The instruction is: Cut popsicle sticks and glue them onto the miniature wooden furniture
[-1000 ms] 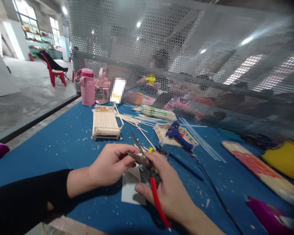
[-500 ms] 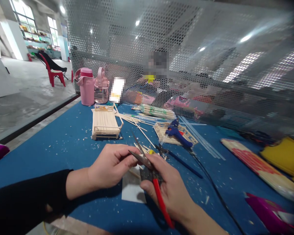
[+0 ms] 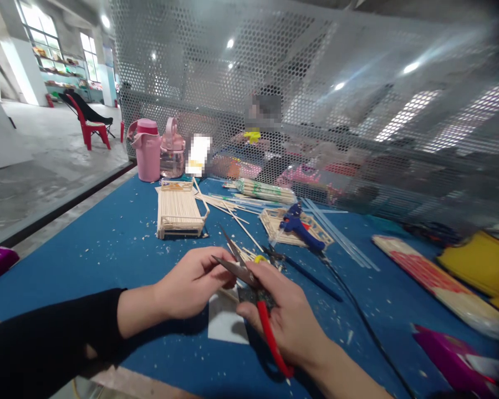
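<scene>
My right hand (image 3: 289, 310) is closed round red-handled scissors (image 3: 270, 338), whose two blades stand apart and point up and to the left. My left hand (image 3: 195, 282) is closed in a pinch beside the blades. A small pale bit shows at its fingertips, too hidden to name. Under the hands lie a white sheet of paper (image 3: 224, 324) and a dark flat piece (image 3: 246, 293), partly covered by my right hand. Thin wooden sticks (image 3: 249, 252) are scattered just beyond. Farther back stands a small bed-shaped model (image 3: 179, 213) built from sticks.
A blue glue gun (image 3: 301, 230) rests on a stick-built frame (image 3: 270, 221), its cord trailing right. Pliers (image 3: 311, 277) lie in front of it. Clear glue sticks (image 3: 345, 238), bagged sticks (image 3: 266, 191), a pink flask (image 3: 148, 152) and a perforated metal screen (image 3: 216, 66) stand beyond.
The scissors and both hands stay nearly in place. My left hand has shifted slightly to the right, and the camera view has moved a little.
</scene>
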